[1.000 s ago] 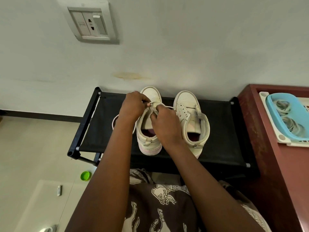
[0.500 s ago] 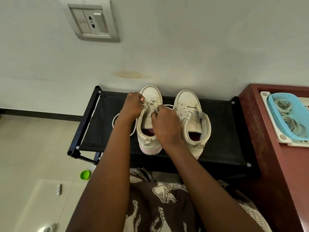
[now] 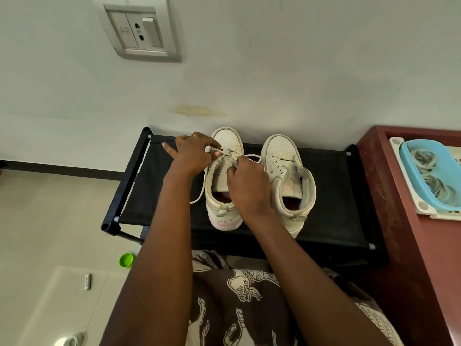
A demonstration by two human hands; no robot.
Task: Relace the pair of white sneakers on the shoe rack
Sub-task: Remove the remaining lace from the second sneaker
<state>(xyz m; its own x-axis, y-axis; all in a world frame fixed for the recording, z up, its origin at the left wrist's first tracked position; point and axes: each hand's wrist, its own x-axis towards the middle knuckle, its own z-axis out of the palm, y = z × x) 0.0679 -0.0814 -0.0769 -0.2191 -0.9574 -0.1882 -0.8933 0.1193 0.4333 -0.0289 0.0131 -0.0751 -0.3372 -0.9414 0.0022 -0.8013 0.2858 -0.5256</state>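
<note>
Two white high-top sneakers stand side by side on the black shoe rack (image 3: 334,196), toes toward the wall. The left sneaker (image 3: 225,143) has a white lace (image 3: 199,193) partly threaded near the toe, with a loose end trailing off its left side onto the rack. My left hand (image 3: 192,156) pinches the lace at the sneaker's left eyelets, its little finger sticking out. My right hand (image 3: 248,188) lies over the tongue and pinches the lace on the right side. The right sneaker (image 3: 282,156) shows bare eyelets and no lace.
A dark red cabinet (image 3: 399,221) stands right of the rack, carrying a white tray with a blue basket (image 3: 434,171). A wall socket (image 3: 141,31) is above left. A green cap (image 3: 126,259) lies on the floor left of the rack.
My left hand has slid left and toward the toe, drawing the lace out, and its little finger now sticks out. The right hand stays over the tongue.
</note>
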